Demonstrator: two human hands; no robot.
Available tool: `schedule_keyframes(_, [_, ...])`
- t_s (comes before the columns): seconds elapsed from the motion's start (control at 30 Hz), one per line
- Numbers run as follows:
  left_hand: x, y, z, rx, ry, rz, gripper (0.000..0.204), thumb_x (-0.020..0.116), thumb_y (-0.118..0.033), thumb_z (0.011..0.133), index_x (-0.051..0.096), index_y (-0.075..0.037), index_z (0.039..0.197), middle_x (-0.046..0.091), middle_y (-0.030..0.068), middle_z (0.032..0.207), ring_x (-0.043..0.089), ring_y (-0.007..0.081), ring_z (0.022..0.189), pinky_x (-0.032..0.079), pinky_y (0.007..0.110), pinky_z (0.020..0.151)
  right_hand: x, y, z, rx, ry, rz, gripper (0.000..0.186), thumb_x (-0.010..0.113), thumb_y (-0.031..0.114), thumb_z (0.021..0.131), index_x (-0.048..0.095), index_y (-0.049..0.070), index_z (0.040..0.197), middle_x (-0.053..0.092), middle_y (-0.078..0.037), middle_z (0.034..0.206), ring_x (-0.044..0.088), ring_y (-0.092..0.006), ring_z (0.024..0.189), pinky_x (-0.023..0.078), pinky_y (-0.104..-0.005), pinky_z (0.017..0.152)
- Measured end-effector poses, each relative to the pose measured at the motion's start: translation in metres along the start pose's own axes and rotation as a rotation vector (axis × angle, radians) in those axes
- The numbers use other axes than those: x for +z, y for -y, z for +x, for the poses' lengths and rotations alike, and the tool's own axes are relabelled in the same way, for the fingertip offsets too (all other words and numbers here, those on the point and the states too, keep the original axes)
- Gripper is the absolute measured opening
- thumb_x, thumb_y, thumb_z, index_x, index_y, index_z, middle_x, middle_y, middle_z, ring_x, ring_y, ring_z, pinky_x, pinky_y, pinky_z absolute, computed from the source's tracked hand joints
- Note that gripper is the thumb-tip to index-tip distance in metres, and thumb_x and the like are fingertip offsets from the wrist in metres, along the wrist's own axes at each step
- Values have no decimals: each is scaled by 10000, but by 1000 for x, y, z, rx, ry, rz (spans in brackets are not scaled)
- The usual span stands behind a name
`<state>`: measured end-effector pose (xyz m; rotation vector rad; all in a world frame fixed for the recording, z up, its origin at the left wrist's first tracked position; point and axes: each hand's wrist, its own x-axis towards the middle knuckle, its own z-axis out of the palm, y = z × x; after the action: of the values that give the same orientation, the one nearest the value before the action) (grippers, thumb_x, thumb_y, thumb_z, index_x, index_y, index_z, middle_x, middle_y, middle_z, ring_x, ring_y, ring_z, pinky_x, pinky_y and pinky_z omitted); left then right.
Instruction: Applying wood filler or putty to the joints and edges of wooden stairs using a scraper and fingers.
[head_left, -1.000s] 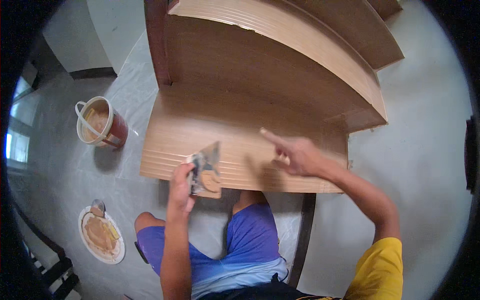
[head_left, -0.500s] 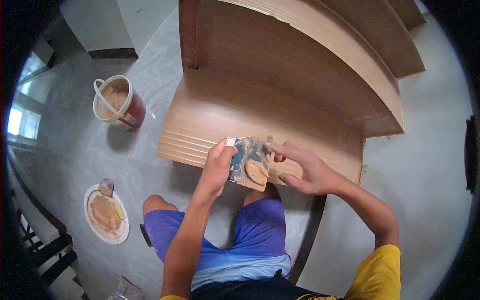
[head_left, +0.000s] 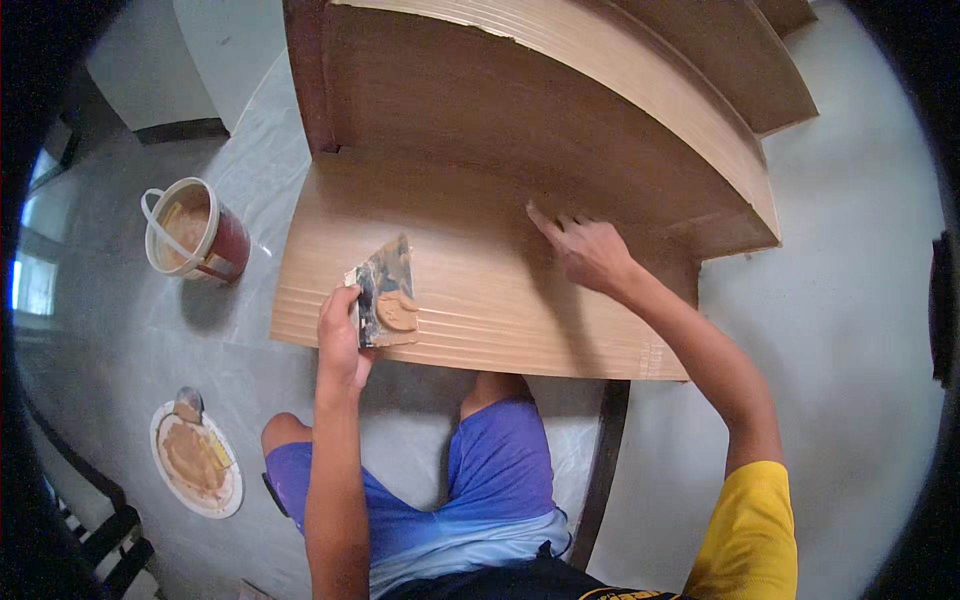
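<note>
My left hand (head_left: 340,338) grips the edge of a thin flat board (head_left: 368,322), dark and smeared, tilted above the front of the lowest wooden step (head_left: 460,300). A lump of tan putty (head_left: 398,312) sits on the board. My right hand (head_left: 588,250) is over the same step, near where it meets the riser (head_left: 560,160). Its index finger stretches forward, a pale dab at its tip; the other fingers are partly bent. I see no tool in it. Whether the fingertip touches the wood, I cannot tell.
On the grey floor to the left stands a bucket (head_left: 236,245) with a white handle and brownish contents. Nearer lies a white oval plate (head_left: 233,495) with tan putty and a small scoop-like piece (head_left: 188,402). More steps (head_left: 700,70) rise toward the upper right.
My right hand has left the putty on the board and reached forward over the step. My left hand has moved left with the board. The view has shifted somewhat.
</note>
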<state>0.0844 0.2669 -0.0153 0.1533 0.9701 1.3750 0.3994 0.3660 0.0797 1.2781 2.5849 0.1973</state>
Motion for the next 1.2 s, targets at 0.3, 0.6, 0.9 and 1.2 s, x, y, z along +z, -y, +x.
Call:
schedule_keyframes(0.3, [5,3,-3,-47,21,-41,210,492,-223,896,580,-71,1011,634,29,892,629,145,790,517,288,706,26,-19,35,-22,85,-411,719,515,85,838,217,192,1484,611,-153,899,622,-241,693,512,-352,625])
schedule_keyframes(0.6, [13,-11,-14,-71,98,-53,222,467,-231,905,573,-83,1032,627,17,898,620,134,797,508,278,735,33,-62,-18,8,233,-634,720,540,147,844,214,180,1486,621,-132,919,613,-254,792,492,-372,684])
schedule_keyframes(0.9, [3,0,-7,-51,99,-78,215,472,-234,897,568,-82,1014,627,27,887,624,144,782,517,289,703,6,8,56,-140,7,-441,595,425,153,912,233,148,1474,624,-191,1046,639,-286,793,512,-384,718])
schedule_keyframes(1.2, [13,-9,-14,-93,85,-98,188,475,-225,899,571,-85,978,624,21,866,618,137,762,513,276,682,-1,33,110,-128,28,-417,605,502,154,869,322,168,1446,612,-129,826,611,-245,677,496,-364,617])
